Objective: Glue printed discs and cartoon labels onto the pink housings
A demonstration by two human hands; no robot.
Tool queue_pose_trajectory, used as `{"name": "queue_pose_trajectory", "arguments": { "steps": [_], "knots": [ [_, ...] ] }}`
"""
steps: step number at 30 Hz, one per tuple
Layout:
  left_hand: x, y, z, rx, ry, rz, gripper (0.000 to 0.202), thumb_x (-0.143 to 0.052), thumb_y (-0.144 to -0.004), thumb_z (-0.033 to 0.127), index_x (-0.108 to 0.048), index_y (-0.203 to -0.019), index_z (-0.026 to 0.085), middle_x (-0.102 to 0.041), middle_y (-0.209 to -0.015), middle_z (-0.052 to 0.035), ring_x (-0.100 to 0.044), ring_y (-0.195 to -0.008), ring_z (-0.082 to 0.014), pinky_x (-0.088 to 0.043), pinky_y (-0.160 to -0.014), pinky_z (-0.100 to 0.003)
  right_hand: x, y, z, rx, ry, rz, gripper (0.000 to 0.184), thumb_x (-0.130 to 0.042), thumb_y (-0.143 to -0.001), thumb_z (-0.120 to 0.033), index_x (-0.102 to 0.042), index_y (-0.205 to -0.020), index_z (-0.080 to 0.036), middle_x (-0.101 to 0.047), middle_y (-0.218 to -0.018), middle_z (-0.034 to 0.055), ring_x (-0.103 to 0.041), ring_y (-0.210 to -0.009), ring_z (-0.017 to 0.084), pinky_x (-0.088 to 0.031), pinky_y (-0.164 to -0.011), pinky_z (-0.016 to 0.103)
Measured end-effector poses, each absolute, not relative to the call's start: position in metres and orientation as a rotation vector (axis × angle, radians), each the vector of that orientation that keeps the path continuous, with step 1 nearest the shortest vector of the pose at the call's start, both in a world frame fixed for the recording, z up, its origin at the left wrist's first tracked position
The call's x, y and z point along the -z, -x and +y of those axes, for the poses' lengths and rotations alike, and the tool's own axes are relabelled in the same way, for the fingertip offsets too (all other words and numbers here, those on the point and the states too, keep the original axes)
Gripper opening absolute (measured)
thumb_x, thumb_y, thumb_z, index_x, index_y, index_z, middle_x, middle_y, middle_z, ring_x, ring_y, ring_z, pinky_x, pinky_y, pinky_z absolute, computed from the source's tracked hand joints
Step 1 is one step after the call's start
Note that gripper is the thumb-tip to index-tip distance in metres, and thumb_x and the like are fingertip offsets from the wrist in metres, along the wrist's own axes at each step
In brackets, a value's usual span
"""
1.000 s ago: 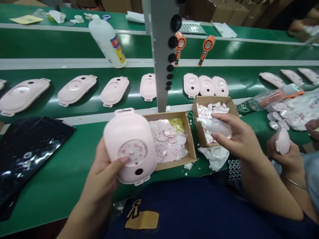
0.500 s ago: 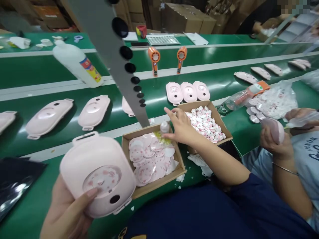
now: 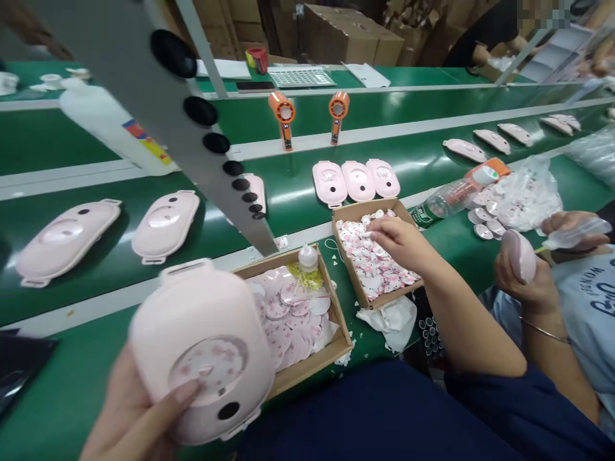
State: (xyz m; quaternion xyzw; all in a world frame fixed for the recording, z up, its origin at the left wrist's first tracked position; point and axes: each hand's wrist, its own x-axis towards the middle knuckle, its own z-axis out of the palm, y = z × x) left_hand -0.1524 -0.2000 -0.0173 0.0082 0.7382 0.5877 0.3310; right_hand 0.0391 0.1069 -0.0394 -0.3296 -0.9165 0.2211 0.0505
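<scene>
Your left hand (image 3: pixel 129 422) has its grip clamped on the pink case (image 3: pixel 206 320), low over the green table (image 3: pixel 72 358), with the thumb pressed on the round printed disc (image 3: pixel 209 368) set in its face. Your right hand (image 3: pixel 401 240) reaches into the small cardboard box (image 3: pixel 365 206), fingertips down among the little printed pieces (image 3: pixel 375 272). Whether that grip has closed on one I cannot tell; the fingers cover it. A small bottle (image 3: pixel 307 257) stands in the larger box (image 3: pixel 312 367) between your hands.
</scene>
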Motion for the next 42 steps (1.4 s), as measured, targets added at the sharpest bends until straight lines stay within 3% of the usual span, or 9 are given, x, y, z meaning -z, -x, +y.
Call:
{"name": "queue_pose_trajectory", "arguments": {
  "steps": [2,4,7,12,22,25,28,32,42],
  "knots": [
    [0.021,0.14,-0.193,-1.541,-0.062,1.806,0.09,-0.086,-0.063,0.04,-0.046,-0.144,0.045,-0.063,-0.137,0.0047,-0.052,-0.131,-0.0373,-0.049,-0.107,-0.043,0.017,-0.033,0.063,-1.034,0.52,-2.693,0.02,-0.047,-0.1,-0.022,-0.066,-0.105,-0.019,-0.072,-0.083,0.0023,-0.067,-0.075,0.014,-0.053,-0.068,0.025],
    [0.031,0.131,-0.189,-1.569,-0.191,1.642,0.094,-0.082,-0.071,0.04,-0.035,-0.151,0.036,-0.053,-0.147,-0.002,-0.045,-0.137,-0.0357,-0.038,-0.116,-0.044,0.001,-0.026,0.022,-1.098,0.071,-2.639,0.018,-0.05,-0.098,-0.015,-0.064,-0.109,-0.018,-0.073,-0.093,0.0038,-0.067,-0.084,0.013,-0.054,-0.074,0.024],
    [0.046,0.126,-0.189,-1.591,-0.384,1.44,0.095,-0.078,-0.079,0.038,-0.023,-0.156,0.029,-0.043,-0.155,-0.0096,-0.04,-0.141,-0.0356,-0.037,-0.115,-0.046,-0.003,-0.011,-0.02,-0.943,-0.267,-2.655,0.02,-0.05,-0.097,-0.01,-0.063,-0.112,-0.014,-0.072,-0.105,0.0075,-0.065,-0.097,0.018,-0.054,-0.087,0.031],
    [0.054,0.121,-0.197,-1.633,-0.448,1.253,0.097,-0.071,-0.087,0.036,-0.006,-0.159,0.031,-0.046,-0.152,-0.012,-0.045,-0.137,-0.0346,-0.041,-0.111,-0.049,0.012,0.002,-0.041,-0.587,-0.197,-2.57,0.017,-0.054,-0.095,-0.012,-0.069,-0.105,-0.013,-0.071,-0.103,0.012,-0.06,-0.09,0.022,-0.052,-0.082,0.039],
    [0.056,0.119,-0.201,-1.731,-0.445,1.135,0.09,-0.07,-0.089,0.029,-0.013,-0.158,0.029,-0.052,-0.145,-0.0118,-0.049,-0.133,-0.0343,-0.045,-0.107,-0.046,0.015,-0.001,-0.049,-0.55,-0.069,-2.591,0.019,-0.066,-0.092,-0.019,-0.067,-0.111,-0.021,-0.067,-0.105,0.0051,-0.057,-0.093,0.021,-0.048,-0.083,0.04],
    [0.059,0.119,-0.204,-1.758,-0.441,1.088,0.095,-0.072,-0.086,0.029,-0.011,-0.158,0.031,-0.053,-0.144,-0.0125,-0.053,-0.128,-0.0359,-0.05,-0.102,-0.047,0.023,-0.001,-0.046,-0.734,0.077,-2.513,0.041,-0.068,-0.089,-0.024,-0.057,-0.128,-0.025,-0.049,-0.117,0.0081,-0.052,-0.104,0.022,-0.05,-0.09,0.04],
    [0.061,0.12,-0.205,-1.798,-0.456,1.067,0.098,-0.075,-0.083,0.029,-0.013,-0.158,0.033,-0.051,-0.147,-0.0122,-0.053,-0.129,-0.0367,-0.05,-0.102,-0.048,0.031,-0.001,-0.046,-0.955,0.195,-2.488,0.069,-0.067,-0.086,-0.027,-0.035,-0.146,-0.025,-0.032,-0.136,0.0127,-0.039,-0.131,0.028,-0.045,-0.107,0.046],
    [0.063,0.119,-0.207,-1.816,-0.46,1.12,0.098,-0.077,-0.081,0.029,-0.016,-0.157,0.035,-0.051,-0.146,-0.0097,-0.053,-0.128,-0.0335,-0.049,-0.103,-0.045,0.033,-0.001,-0.047,-1.091,0.207,-2.555,0.077,-0.062,-0.089,-0.027,-0.019,-0.153,-0.027,-0.023,-0.153,0.0135,-0.024,-0.147,0.03,-0.035,-0.118,0.053],
    [0.062,0.117,-0.207,-1.867,-0.507,1.256,0.083,-0.08,-0.08,0.025,-0.036,-0.148,0.039,-0.059,-0.133,-0.0019,-0.06,-0.112,-0.0206,-0.053,-0.091,-0.027,0.028,-0.005,-0.054,-0.661,0.021,-2.463,0.039,-0.066,-0.088,-0.019,-0.058,-0.125,-0.029,-0.03,-0.147,0.0077,-0.036,-0.138,0.033,-0.039,-0.11,0.055]
  ]
}}
